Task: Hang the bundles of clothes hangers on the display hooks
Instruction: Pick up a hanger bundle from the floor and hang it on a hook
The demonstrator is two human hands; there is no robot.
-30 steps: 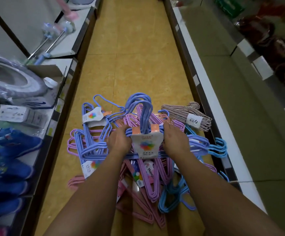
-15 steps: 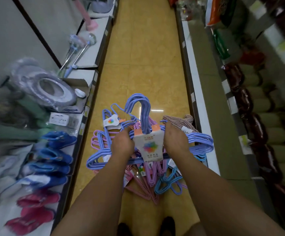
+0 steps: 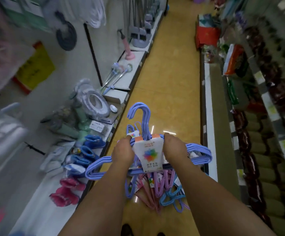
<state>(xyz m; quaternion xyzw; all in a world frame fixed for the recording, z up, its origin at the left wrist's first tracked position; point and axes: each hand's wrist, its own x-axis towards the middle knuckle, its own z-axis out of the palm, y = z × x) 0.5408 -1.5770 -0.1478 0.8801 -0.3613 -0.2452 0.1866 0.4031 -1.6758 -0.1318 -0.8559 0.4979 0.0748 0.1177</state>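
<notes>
The fingers of the left hand (image 3: pixel 122 153) and right hand (image 3: pixel 173 149) curl around the shoulders of a blue hanger bundle (image 3: pixel 199 155), 1 hand on each side of its paper label (image 3: pixel 150 153). More hanger bundles (image 3: pixel 162 188) hang beneath, above the yellow floor (image 3: pixel 170 82) between shelves (image 3: pixel 135 79).

yellow tiled floor (image 3: pixel 169 92) carries pink, purple and blue hanger bundles (image 3: pixel 157 189).
</notes>
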